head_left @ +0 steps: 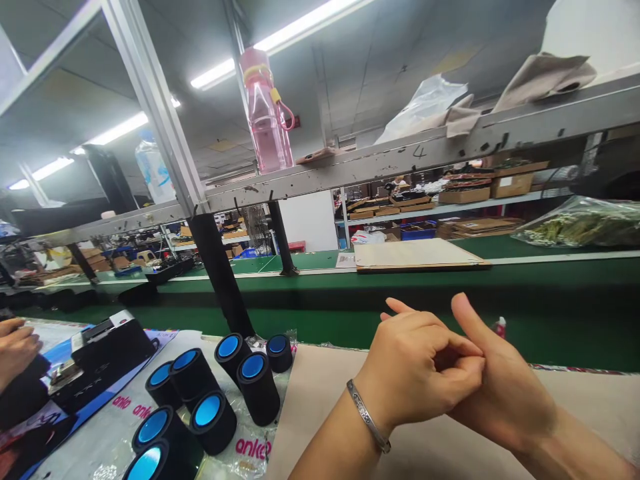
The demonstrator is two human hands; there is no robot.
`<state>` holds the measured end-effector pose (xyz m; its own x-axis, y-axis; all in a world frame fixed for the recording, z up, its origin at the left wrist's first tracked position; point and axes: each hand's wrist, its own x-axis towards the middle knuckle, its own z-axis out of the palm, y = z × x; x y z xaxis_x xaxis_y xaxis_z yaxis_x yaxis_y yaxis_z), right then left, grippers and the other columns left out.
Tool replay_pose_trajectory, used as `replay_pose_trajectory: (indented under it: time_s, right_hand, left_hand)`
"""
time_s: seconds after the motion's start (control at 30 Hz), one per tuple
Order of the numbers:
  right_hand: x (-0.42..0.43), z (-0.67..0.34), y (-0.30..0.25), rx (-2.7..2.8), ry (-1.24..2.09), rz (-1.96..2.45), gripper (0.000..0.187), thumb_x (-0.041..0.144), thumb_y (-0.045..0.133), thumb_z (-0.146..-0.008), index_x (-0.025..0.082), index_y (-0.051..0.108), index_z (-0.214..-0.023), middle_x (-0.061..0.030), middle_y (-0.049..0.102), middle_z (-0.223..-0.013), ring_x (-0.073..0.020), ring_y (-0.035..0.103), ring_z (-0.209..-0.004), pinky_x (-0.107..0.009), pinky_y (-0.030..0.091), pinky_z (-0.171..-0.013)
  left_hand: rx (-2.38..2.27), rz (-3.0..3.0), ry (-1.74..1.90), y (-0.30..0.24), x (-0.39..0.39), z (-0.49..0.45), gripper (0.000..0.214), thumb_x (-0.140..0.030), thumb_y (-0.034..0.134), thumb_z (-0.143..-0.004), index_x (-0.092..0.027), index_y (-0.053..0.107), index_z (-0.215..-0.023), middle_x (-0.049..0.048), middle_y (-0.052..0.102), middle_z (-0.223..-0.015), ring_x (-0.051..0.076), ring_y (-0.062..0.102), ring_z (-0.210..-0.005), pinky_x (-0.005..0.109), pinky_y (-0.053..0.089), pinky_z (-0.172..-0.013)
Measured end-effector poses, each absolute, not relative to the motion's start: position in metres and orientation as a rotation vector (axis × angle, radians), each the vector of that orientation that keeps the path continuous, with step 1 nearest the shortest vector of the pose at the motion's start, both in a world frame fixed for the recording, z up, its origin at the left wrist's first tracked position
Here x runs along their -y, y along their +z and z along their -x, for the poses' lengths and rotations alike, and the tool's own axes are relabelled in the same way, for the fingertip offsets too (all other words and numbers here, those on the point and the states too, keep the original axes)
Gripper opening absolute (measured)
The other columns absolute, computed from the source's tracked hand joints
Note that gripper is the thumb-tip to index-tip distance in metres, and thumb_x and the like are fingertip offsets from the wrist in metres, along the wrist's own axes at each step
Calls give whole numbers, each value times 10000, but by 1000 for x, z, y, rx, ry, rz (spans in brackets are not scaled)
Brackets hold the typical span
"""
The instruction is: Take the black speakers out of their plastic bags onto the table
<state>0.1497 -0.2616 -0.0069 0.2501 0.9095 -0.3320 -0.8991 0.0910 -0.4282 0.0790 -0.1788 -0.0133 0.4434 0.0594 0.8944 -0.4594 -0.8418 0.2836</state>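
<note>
My left hand [415,373], with a silver bracelet [367,417] on its wrist, is closed in a pinch. Its thumb and forefinger tips press against the palm side of my right hand [505,387], near the thumb base. Whatever lies between those fingertips, if anything, is too small or hidden to name. The right thumb sticks up, and fingertips stretch out beyond the left hand, which covers the rest. Both hands are above a brown sheet [320,393] on the bench. To the left stand several black cylinders [257,393] with shiny blue round tops.
Printed clear plastic [250,447] lies under the cylinders. Further left are a black device [110,360] and another person's hand [17,350]. Behind runs a green conveyor [320,327], with a flat board [420,255] beyond. A pink bottle [267,127] stands on the metal rail [370,170] overhead.
</note>
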Motion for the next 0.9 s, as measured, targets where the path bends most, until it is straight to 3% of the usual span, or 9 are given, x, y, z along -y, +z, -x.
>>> replay_pose_trajectory:
  time_s: [0.17,0.3,0.53,0.73,0.9]
  right_hand:
    - [263,-149,-11,92,1389,675,443,668,340,-962,416,566,-1247,-69,454,-1057,-185,435,-1120,-482,225,-1074]
    - [264,-150,-11,146,1372,705,453,638,316,-983,391,544,-1287,-62,435,-1122,-167,428,-1140,-425,269,-1087]
    - [260,-155,-12,127,1304,741,509,692,329,-957,405,481,-1349,-52,420,-1156,-171,443,-1124,-427,348,-1040]
    - [259,-154,-18,462,1306,729,766,708,257,-978,123,421,-1443,-140,427,-1083,-121,452,-1096,-277,410,-1044]
    - [257,-152,-13,459,1322,720,774,712,282,-972,103,432,-1425,-134,439,-1044,-108,443,-1100,-240,415,-1036]
  left_hand:
    - [329,-2280,1419,-11,180,-76,55,-65,581,-624,-109,615,-631,-13,577,-604,68,508,-591,172,460,-612]
    - [287,-2326,1488,-14,183,-78,52,-77,555,-615,-124,573,-603,-26,550,-587,67,494,-576,186,446,-591]
    - [182,-2320,1572,-23,188,-87,41,-116,522,-606,-134,552,-585,-16,576,-586,80,501,-553,209,434,-537]
    - [289,-2233,1333,-17,181,-80,28,-130,555,-609,-125,581,-599,-19,570,-569,62,473,-525,181,431,-525]
    - [163,-2079,1071,-13,177,-75,50,-160,609,-663,-137,648,-685,-2,629,-657,66,509,-533,177,471,-529]
